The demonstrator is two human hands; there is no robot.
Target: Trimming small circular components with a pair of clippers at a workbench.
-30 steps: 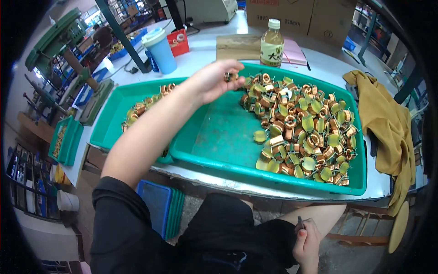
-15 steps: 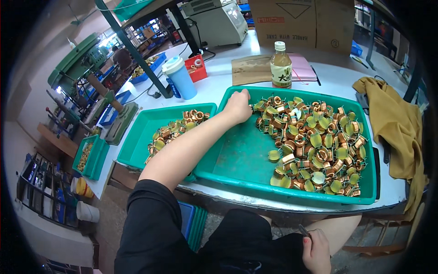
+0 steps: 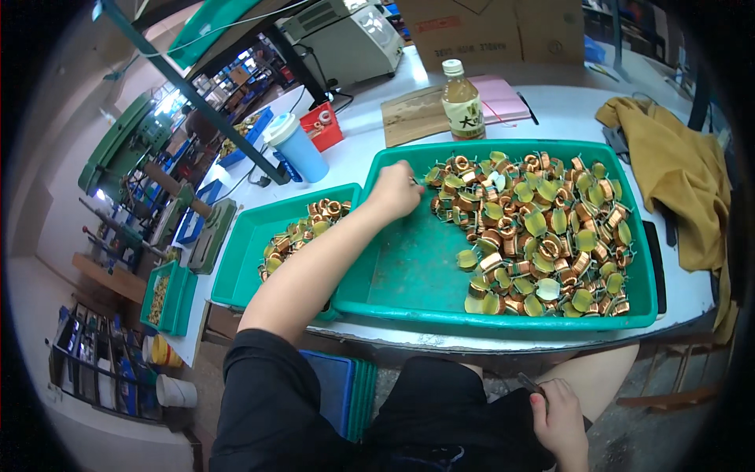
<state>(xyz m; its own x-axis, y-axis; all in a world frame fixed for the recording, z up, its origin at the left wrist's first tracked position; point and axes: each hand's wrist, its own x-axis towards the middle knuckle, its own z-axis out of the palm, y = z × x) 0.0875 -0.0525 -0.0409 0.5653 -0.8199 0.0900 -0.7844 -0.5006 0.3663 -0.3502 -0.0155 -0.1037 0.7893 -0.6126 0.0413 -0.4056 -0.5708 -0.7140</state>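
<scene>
My left hand (image 3: 395,193) reaches into the large green tray (image 3: 393,314) at its far left part. Its fingers are closed beside the left edge of a heap of copper-wound coils (image 3: 550,248) with yellowish-green flat pieces and wire leads. A small dark bit shows at the fingertips, but I cannot make out what it is. Down at my lap, my right hand (image 3: 561,425) is closed around a narrow dark metal tool (image 3: 531,383). Only the tool's tip end sticks out, so its kind is hidden. My left forearm passes over a smaller green tray (image 3: 236,256) holding more coils.
Behind the large tray stand a drink bottle (image 3: 462,102), a pink notebook (image 3: 497,98) and a cardboard box (image 3: 495,35). A blue cup (image 3: 297,148) and a red box (image 3: 322,127) sit at the back left. Yellow-brown cloth (image 3: 672,173) hangs over the right side.
The whole view has tilted and shifted a little. My left hand remains by the heap's left edge, and the right hand still holds the tool at my lap.
</scene>
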